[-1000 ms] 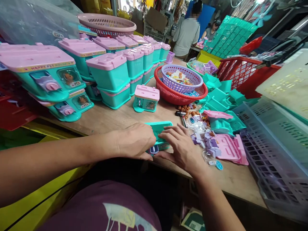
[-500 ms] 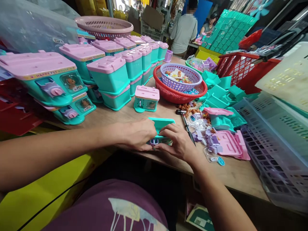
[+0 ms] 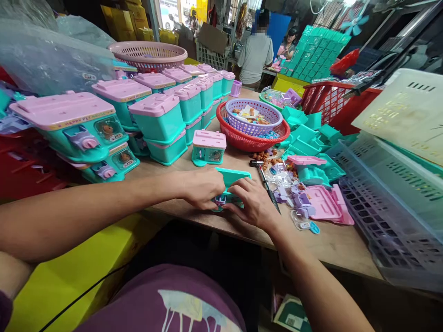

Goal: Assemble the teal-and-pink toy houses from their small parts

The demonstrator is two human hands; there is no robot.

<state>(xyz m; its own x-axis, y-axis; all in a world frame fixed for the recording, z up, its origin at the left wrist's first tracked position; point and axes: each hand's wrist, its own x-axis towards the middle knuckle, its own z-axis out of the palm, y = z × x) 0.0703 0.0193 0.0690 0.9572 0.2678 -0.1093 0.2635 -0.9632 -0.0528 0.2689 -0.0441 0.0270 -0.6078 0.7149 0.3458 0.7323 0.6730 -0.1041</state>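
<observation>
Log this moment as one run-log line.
left hand: grips teal toy house | right hand: presses its front | screwdriver: lying beside | table

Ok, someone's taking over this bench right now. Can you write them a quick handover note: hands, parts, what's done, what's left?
Left hand: gripping the near left side of the teal toy body on the table edge.
Right hand: fingers pressing a small purple part onto the body's front.
Done: one small finished house stands just behind; stacks of finished houses fill the left.
Left: this body has no pink roof. Pink roofs, loose purple pieces and a screwdriver lie to the right, with bare teal bodies behind them.
</observation>
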